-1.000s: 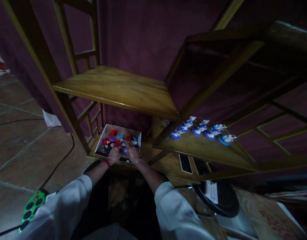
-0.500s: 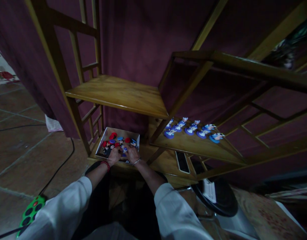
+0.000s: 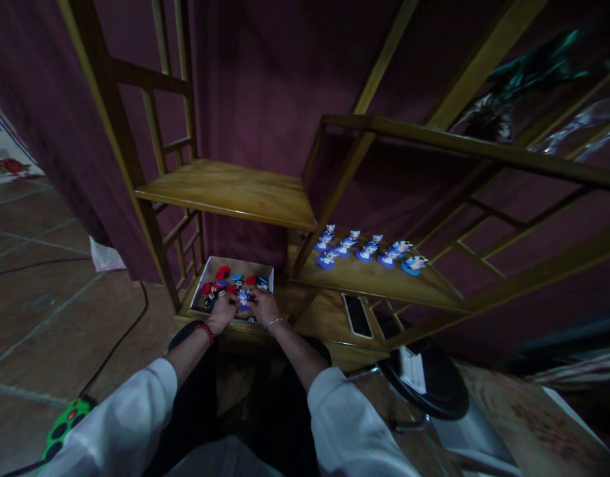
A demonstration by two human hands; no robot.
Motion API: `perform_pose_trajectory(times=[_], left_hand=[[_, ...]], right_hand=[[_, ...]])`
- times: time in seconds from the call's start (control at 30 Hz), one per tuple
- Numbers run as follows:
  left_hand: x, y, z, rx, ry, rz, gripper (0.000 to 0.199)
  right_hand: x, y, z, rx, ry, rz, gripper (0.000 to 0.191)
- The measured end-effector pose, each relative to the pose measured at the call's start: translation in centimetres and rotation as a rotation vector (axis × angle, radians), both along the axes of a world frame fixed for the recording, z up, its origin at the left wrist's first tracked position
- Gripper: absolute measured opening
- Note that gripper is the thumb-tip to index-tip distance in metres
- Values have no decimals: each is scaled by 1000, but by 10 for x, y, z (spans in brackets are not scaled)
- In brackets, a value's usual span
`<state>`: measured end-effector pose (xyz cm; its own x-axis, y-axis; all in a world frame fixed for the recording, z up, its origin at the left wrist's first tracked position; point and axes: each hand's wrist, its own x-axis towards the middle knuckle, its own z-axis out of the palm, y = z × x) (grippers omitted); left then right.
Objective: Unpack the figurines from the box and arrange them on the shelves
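A white-walled cardboard box [image 3: 271,265] holds several small figurines and round bases in red, black, blue and purple. Over its front part, a small purple-and-white figurine [image 3: 244,299] stands upright between my two hands. My left hand [image 3: 222,313], with a red bead bracelet at the wrist, pinches it from the left. From the right, my right hand [image 3: 265,307] has its fingers closed on the same figurine; a thin silver bracelet circles that wrist. The fingertips are small and dim in view.
Several blue-and-white figurines [image 3: 369,248] stand in rows on the right shelf [image 3: 384,285]. A bare wooden shelf [image 3: 230,189] juts out above the box. Below right lies a phone [image 3: 357,315]. A black round stool [image 3: 434,387] and a green controller [image 3: 63,424] flank me.
My head view has shifted a little to the right. The purple-and-white figurine now shows more plainly upright between my fingers; both hands stay at the box.
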<state>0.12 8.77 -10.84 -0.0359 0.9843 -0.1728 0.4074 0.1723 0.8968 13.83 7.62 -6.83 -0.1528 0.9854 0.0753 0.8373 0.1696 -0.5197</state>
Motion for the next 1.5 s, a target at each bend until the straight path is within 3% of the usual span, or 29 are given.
perform_pose_trajectory(times=[0.23,0.53,0.83,1.03,1.5], left_hand=[[4,-10,21,-12,-176,0,6],[10,-25,50,-33,-350,-11,6],[18,-42,74,-37,-337,-82,4],[27,-50,81,1,-370,-181,9],[64,-69,99,84,-244,-429,17]], right_hand=[[6,-9,2,-42,214,-83,13],[11,-20,8,-52,557,-127,23],[25,-37,21,6,537,-131,14],[37,-52,29,35,535,-140,13],[79,-100,68,67,384,-166,15]])
